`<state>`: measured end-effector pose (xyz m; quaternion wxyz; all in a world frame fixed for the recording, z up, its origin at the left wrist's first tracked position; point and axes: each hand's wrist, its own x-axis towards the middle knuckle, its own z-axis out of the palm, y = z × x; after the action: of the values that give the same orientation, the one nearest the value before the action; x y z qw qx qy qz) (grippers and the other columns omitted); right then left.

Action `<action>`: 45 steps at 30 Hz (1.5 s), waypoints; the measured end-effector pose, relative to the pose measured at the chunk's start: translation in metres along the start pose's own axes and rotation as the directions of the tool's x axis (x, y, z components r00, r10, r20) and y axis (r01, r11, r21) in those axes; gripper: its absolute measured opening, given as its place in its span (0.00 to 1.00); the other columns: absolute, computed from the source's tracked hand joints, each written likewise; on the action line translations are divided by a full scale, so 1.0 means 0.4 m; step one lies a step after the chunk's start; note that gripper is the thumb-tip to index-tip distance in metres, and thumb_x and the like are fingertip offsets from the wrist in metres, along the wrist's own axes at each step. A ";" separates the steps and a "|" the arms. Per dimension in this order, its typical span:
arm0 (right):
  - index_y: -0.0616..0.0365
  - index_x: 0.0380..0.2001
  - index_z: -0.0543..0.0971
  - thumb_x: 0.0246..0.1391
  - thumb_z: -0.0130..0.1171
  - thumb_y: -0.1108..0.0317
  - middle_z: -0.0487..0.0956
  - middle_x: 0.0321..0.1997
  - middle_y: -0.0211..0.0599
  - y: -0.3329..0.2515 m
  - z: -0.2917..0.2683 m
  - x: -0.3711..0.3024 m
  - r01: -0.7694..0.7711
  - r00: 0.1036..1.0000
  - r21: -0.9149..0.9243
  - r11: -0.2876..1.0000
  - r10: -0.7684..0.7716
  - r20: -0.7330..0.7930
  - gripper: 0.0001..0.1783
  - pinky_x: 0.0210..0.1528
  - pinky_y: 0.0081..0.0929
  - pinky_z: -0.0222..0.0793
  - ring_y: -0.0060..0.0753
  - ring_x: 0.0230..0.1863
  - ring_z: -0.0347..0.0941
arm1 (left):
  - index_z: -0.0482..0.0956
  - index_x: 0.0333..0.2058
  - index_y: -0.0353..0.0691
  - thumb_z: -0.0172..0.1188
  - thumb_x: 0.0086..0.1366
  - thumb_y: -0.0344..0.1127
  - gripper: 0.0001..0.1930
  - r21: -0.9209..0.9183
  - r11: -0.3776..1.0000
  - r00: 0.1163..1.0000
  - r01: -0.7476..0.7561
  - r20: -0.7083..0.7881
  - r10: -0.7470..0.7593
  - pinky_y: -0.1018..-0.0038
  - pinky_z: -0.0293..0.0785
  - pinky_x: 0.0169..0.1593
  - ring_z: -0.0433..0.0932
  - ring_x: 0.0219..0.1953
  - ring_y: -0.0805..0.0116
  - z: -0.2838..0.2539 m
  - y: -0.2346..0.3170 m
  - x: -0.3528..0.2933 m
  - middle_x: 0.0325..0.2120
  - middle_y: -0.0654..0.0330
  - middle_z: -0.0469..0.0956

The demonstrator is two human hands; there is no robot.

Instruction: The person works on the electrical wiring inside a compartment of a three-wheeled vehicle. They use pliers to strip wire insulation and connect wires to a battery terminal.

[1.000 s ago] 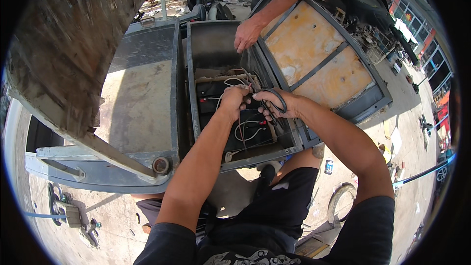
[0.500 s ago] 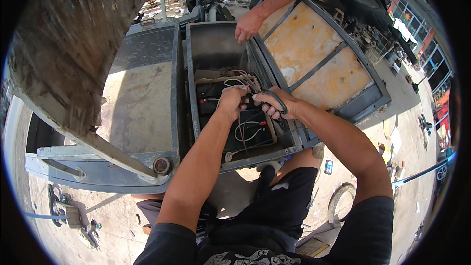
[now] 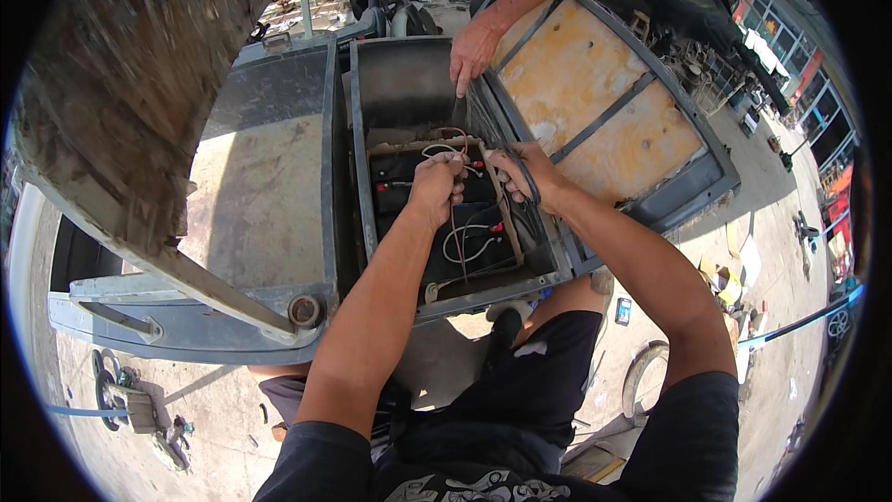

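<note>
Both hands down in an open metal compartment, working at the wiring over black batteries.

The left hand (image 3: pixel 435 188) is closed around a cluster of thin red and white wires (image 3: pixel 452 153) near the far end of the battery compartment (image 3: pixel 400 93); the right hand (image 3: pixel 522 172), just beside it toward the compartment's right wall, is curled around a dark cable loop (image 3: pixel 528 178). The black batteries (image 3: pixel 465 246) lie directly beneath both hands, more loose wires trailing across their tops toward the near edge. Another person's hand (image 3: pixel 474 51) rests on the far right rim, beside the raised orange-lined lid (image 3: pixel 595 93).
</note>
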<state>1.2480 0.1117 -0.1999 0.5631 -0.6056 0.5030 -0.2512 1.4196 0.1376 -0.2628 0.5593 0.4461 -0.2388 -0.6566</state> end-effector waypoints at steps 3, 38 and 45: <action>0.64 0.28 0.78 0.58 0.59 0.54 0.75 0.20 0.35 -0.008 -0.017 0.009 0.171 0.972 -0.134 0.976 -0.189 -0.138 0.20 0.25 0.25 0.65 0.24 0.22 0.69 | 0.74 0.31 0.44 0.53 0.67 0.32 0.04 -0.026 1.000 1.000 -0.011 0.029 0.012 0.80 0.55 0.22 0.59 0.19 0.78 -0.004 0.002 0.006 0.22 0.68 0.68; 0.67 0.34 0.75 0.48 0.62 0.47 0.78 0.32 0.61 0.023 -0.004 -0.051 0.176 0.973 -0.874 0.454 -0.217 0.083 0.28 0.45 0.49 0.70 0.63 0.41 0.75 | 0.74 0.31 0.33 0.51 0.60 0.19 0.04 -0.034 0.999 0.994 0.014 0.109 -0.010 0.75 0.61 0.25 0.68 0.25 0.71 -0.010 -0.020 0.019 0.27 0.59 0.72; 0.66 0.38 0.76 0.50 0.59 0.53 0.79 0.38 0.60 -0.002 0.008 -0.064 0.137 0.984 -0.890 0.436 -0.166 0.070 0.24 0.48 0.48 0.71 0.61 0.44 0.75 | 0.75 0.30 0.34 0.53 0.62 0.21 0.03 0.008 0.999 0.998 0.041 0.052 -0.042 0.75 0.63 0.25 0.68 0.24 0.72 0.005 -0.011 0.001 0.25 0.61 0.72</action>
<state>1.2416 0.1356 -0.1933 0.1304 -0.8495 0.5112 -0.0083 1.4157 0.1381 -0.2655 0.5376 0.4356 -0.2463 -0.6787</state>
